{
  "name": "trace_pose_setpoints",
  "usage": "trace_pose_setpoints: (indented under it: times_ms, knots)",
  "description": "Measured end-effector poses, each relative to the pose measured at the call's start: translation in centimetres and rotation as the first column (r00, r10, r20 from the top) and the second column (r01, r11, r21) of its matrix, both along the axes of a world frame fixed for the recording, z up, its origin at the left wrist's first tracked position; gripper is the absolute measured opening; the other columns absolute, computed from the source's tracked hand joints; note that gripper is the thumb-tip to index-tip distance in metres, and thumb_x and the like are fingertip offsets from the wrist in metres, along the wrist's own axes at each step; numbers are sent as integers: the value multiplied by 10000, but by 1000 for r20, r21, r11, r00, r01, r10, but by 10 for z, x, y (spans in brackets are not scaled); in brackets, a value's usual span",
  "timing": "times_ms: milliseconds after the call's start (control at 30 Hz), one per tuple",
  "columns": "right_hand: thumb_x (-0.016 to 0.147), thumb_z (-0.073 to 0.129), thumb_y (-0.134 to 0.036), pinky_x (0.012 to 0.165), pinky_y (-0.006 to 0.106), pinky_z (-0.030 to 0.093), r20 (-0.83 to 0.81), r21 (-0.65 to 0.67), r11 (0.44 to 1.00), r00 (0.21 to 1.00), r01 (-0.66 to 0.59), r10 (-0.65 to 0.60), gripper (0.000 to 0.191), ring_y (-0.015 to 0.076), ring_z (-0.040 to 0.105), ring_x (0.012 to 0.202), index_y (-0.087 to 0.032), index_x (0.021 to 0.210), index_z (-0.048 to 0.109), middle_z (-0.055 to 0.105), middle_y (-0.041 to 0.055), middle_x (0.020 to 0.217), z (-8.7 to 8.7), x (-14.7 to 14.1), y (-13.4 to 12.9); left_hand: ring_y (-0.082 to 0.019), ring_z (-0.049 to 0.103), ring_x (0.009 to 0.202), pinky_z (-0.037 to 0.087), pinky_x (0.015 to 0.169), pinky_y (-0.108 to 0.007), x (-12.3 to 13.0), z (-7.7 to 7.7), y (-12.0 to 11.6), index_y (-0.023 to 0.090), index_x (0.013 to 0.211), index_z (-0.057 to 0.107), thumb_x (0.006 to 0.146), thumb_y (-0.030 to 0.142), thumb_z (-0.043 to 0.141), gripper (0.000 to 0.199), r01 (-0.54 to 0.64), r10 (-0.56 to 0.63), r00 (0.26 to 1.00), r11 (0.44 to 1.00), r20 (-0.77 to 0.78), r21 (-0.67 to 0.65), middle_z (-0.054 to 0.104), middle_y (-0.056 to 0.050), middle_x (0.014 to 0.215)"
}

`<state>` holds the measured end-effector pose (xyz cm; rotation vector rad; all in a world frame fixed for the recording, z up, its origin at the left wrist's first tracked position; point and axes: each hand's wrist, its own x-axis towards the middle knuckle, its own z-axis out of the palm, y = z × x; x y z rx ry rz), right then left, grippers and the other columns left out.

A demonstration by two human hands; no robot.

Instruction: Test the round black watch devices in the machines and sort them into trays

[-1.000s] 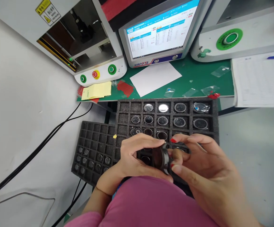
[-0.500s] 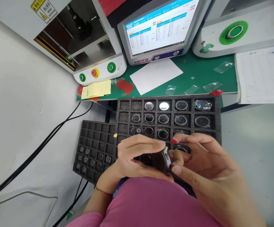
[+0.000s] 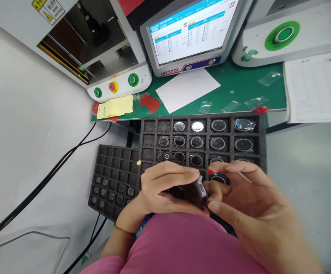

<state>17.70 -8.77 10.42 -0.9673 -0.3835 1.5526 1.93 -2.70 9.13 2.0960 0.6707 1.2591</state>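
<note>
A round dark watch case (image 3: 196,192) with a silver rim and a side button is held on edge in front of my body. My left hand (image 3: 162,186) grips it, thumb above and fingers below. Close against its right side is my right hand (image 3: 251,205), with the thumb and a bent finger pinched together by the rim. What lies between them, if anything, is hidden. Small red patches show at two of its fingertips. Beneath both hands lies a black foam tray (image 3: 150,126) with round watch faces in several of its compartments.
A second foam tray (image 3: 104,152) with small round parts lies lower left. Behind, the green bench (image 3: 239,83) carries a monitor (image 3: 188,38), a white sheet (image 3: 186,91), yellow paper (image 3: 115,107), red scraps (image 3: 150,103) and plastic film. Black cables (image 3: 54,171) hang at left.
The view has shifted very slightly. Both hands keep almost the same pose around the watch case, which appears tilted a little differently.
</note>
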Motion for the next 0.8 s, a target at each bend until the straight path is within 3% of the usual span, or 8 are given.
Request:
trace_pose_setpoints:
  times_ms: [267, 533, 800]
  knots:
    - [643, 831, -119, 530, 183, 563, 8, -11, 1000, 1000, 4, -4, 407, 62, 584, 574, -332, 939, 651, 596, -17, 994, 1, 0, 1, -152, 719, 763, 617, 662, -249, 0, -1, 1, 191, 1212, 642, 645, 352, 867, 631, 3, -4, 1000, 1000, 1, 17, 745, -67, 973]
    - [661, 815, -104, 551, 182, 562, 2, 3, 1000, 1000, -22, 22, 441, 60, 586, 576, -358, 968, 626, 588, -26, 971, 1, 1, 2, -144, 716, 741, 621, 663, -233, 0, 0, 1, 152, 1111, 678, 673, 331, 855, 505, -1, 2, 1000, 1000, -17, 25, 747, -76, 933]
    - [649, 821, -99, 541, 220, 584, 28, 9, 1000, 999, -25, 25, 460, 86, 601, 587, -354, 979, 627, 584, -5, 994, -1, 4, 2, -146, 717, 726, 621, 641, -231, 1, 1, 1, 171, 1146, 664, 661, 350, 859, 552, -28, 29, 999, 997, -17, 70, 751, -65, 921]
